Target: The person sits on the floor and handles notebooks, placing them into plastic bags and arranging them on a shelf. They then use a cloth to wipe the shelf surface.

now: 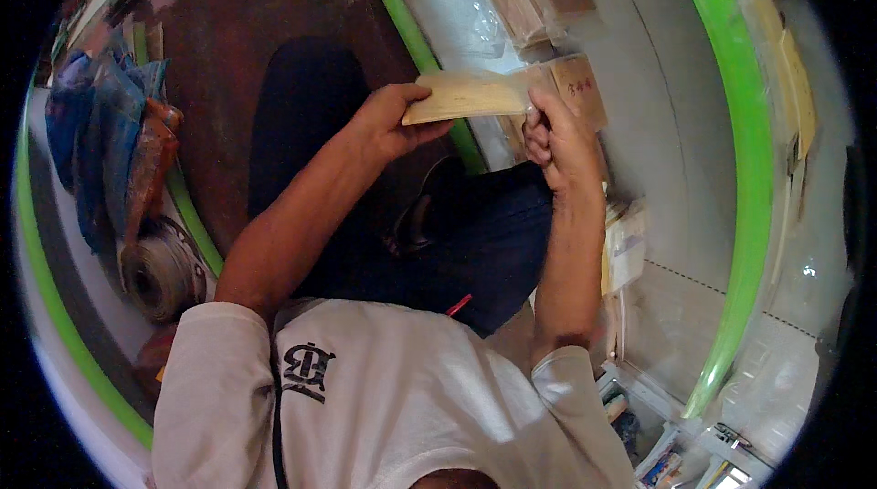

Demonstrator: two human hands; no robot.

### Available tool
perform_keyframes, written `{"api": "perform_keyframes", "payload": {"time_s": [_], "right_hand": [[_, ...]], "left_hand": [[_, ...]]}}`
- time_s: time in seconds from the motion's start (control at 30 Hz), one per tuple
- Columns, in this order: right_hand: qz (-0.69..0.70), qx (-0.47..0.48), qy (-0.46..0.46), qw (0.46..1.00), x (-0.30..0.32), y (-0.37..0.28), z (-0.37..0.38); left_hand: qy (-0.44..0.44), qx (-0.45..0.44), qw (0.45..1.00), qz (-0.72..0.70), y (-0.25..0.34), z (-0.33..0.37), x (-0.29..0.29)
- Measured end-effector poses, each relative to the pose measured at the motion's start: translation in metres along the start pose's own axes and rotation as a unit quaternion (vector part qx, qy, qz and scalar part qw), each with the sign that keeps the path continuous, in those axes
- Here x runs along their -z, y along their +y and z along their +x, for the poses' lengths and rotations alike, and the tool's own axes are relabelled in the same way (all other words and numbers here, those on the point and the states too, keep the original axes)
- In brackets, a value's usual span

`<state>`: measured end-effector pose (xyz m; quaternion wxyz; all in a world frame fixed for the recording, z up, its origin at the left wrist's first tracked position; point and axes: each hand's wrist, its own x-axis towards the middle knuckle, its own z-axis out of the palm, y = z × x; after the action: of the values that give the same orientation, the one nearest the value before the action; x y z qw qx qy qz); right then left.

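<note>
My left hand (391,119) grips one end of a flat yellow-tan packet (470,96), thumb on top and fingers beneath. My right hand (559,135) pinches the other end between thumb and forefinger, the remaining fingers curled in. The packet spans the gap between both hands, over my bent legs, its long edge roughly level; I can't tell what's inside. To handle it well, I'd judge, the left grip should stay firm and flat so the layers don't slide, while the right pinches lightly and avoids creasing the corner. Brown paper packets (585,87) lie just beyond my right hand.
</note>
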<state>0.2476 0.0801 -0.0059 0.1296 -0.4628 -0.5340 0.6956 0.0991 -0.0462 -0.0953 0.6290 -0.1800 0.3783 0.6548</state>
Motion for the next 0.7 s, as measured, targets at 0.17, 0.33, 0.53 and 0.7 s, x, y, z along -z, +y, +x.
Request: {"api": "perform_keyframes", "payload": {"time_s": [0.17,0.33,0.53,0.7], "right_hand": [[0.009,-0.011,-0.006,1.0,-0.002,-0.001,-0.011],[0.157,-0.024,-0.016,0.987,0.0,-0.012,-0.012],[0.288,-0.021,-0.066,0.955,0.005,-0.016,-0.01],[0.351,-0.022,-0.105,0.93,0.002,-0.021,-0.021]], "left_hand": [[-0.038,0.003,0.998,0.052,0.003,-0.009,0.002],[-0.046,-0.013,0.996,0.072,0.001,-0.011,0.008],[0.011,-0.276,0.882,0.383,-0.008,-0.014,0.01],[-0.032,-0.534,0.653,0.536,-0.019,0.003,0.008]]}}
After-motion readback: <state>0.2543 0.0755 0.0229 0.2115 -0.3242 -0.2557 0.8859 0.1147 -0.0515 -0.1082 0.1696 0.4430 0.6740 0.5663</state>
